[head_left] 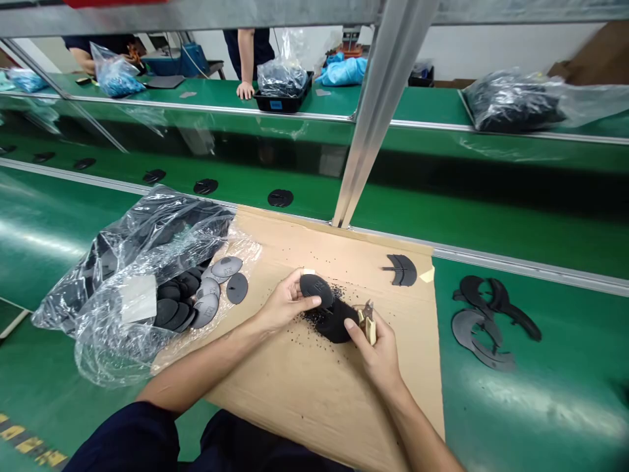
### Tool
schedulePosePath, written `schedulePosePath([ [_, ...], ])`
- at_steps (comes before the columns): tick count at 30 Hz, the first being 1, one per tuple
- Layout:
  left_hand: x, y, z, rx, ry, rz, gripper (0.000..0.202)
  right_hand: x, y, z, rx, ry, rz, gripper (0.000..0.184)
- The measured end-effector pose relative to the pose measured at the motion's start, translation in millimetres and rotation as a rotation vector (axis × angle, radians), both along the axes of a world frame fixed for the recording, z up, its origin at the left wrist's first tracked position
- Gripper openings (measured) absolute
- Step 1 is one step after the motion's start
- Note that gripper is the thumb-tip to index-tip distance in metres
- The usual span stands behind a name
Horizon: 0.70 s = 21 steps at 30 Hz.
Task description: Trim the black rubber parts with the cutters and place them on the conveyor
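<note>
Head view: black oval pad gripped in left hand.

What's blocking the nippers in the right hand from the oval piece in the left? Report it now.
Nothing visible: only open space separates the small nippers in the right hand from the dark oval piece in the left hand. A second black piece lies lower, on the cardboard sheet.
</note>
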<state>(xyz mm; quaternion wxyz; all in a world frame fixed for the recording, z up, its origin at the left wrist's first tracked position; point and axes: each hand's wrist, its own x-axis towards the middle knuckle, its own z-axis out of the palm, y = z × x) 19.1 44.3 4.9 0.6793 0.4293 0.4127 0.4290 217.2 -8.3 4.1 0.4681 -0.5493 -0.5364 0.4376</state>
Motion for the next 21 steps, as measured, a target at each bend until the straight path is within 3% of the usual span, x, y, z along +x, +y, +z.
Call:
schedulePosePath([
  [7,-2,-7,1.6,0.095,0.116,-0.116,0.052,0,3,1.5,-0.045,0.032,-0.051,0.031],
  [13,-6,-11,0.4,0.232,0.352,-0.221,0.027,-1,2,2.5,-0.050,0.035,-0.022,0.030],
  [21,-8,-11,0.4,0.260,0.433,-0.376,0.044,-2,2,2.7,-0.031,0.007,-0.016,0.032],
])
